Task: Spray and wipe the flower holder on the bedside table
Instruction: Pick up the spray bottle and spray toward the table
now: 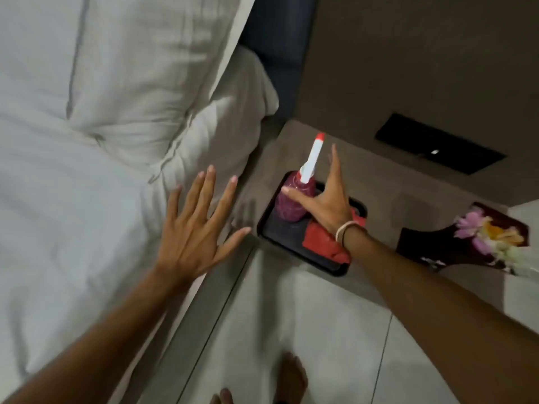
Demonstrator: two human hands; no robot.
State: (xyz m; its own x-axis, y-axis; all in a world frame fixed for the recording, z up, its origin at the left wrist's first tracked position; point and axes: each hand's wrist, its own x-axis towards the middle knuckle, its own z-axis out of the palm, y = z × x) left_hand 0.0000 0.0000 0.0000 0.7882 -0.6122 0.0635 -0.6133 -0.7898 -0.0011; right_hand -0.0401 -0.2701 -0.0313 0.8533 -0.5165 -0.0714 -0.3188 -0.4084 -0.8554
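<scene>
My right hand (323,196) is spread wide over the pink spray bottle (293,199), which stands on the black tray (280,237) beside a red cloth (320,240). Left hand (194,225) splayed, empty, by the bed (87,141). Flower holder (455,246) sits at three o'clock on the surface (408,182).

The pillows (131,68) and sheet (58,228) are soft white cloth, creased and matt. The bedside table (268,158) has a dull, slightly rough grey-brown top. The tray (280,243) looks like smooth dark plastic. The spray bottle (294,199) is clear shiny plastic with a white plastic nozzle. The red rag (323,240) is crumpled cloth.
</scene>
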